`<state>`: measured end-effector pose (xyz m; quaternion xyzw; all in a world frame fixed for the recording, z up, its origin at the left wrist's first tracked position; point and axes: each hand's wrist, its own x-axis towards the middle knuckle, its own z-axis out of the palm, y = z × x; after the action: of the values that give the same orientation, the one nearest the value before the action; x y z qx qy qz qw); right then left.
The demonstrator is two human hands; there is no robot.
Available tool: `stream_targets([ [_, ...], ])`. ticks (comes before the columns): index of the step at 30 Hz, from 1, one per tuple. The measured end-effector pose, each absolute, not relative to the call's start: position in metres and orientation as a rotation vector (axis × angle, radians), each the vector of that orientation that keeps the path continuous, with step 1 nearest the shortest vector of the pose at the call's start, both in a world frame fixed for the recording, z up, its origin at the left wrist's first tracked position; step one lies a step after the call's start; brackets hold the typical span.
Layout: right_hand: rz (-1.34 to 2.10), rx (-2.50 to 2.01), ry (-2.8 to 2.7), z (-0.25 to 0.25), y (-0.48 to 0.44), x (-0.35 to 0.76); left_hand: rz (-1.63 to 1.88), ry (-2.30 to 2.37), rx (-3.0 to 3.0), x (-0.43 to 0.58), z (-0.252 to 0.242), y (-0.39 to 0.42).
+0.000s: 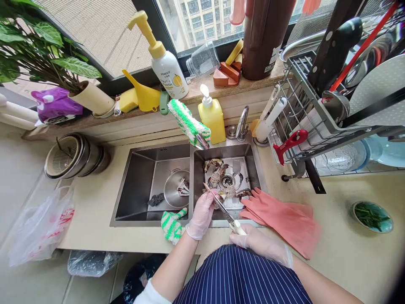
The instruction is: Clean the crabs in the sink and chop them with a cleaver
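Note:
Both my hands wear thin clear gloves over the right sink basin (pixel 249 169). My left hand (pixel 202 215) is closed around a crab (pixel 225 195), held at the basin's near edge. My right hand (pixel 253 240) grips the white handles of kitchen scissors (pixel 221 207), whose blades point up-left into the crab. More crabs (pixel 217 171) lie around the drain in the basin. In the left basin (pixel 136 185) sit a steel bowl (pixel 175 190) with crab pieces and a dark steel scourer (pixel 155 199).
Pink rubber gloves (pixel 284 219) lie on the counter right of the sink. A green-white cloth (pixel 171 226) hangs on the sink's front edge, another on the tap (pixel 190 122). Yellow soap bottle (pixel 212 118), dish rack (pixel 319 101), small green dish (pixel 373 216), stacked steel bowls (pixel 76 156), plastic bag (pixel 41 228).

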<state>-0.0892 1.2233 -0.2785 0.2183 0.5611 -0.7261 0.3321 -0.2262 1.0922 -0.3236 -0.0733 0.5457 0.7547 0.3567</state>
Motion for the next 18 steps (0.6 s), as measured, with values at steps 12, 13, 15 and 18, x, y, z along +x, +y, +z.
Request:
stream_targets([
  [12, -2.0, 0.603, 1.446, -0.307, 1.205, -0.086, 1.937, 1.359, -0.227, -0.232, -0.331, 1.085],
  [13, -1.997, 0.606, 1.457, -0.305, 1.206, -0.086, 1.939, 1.358, -0.211, -0.231, -0.331, 1.084],
  [15, -1.978, 0.606, 1.501, -0.3, 1.208, -0.086, 1.949, 1.354, -0.168, -0.23, -0.33, 1.083],
  [18, -1.97, 0.583, 1.55, -0.296, 1.209, -0.087, 1.97, 1.349, -0.1, -0.231, -0.325, 1.084],
])
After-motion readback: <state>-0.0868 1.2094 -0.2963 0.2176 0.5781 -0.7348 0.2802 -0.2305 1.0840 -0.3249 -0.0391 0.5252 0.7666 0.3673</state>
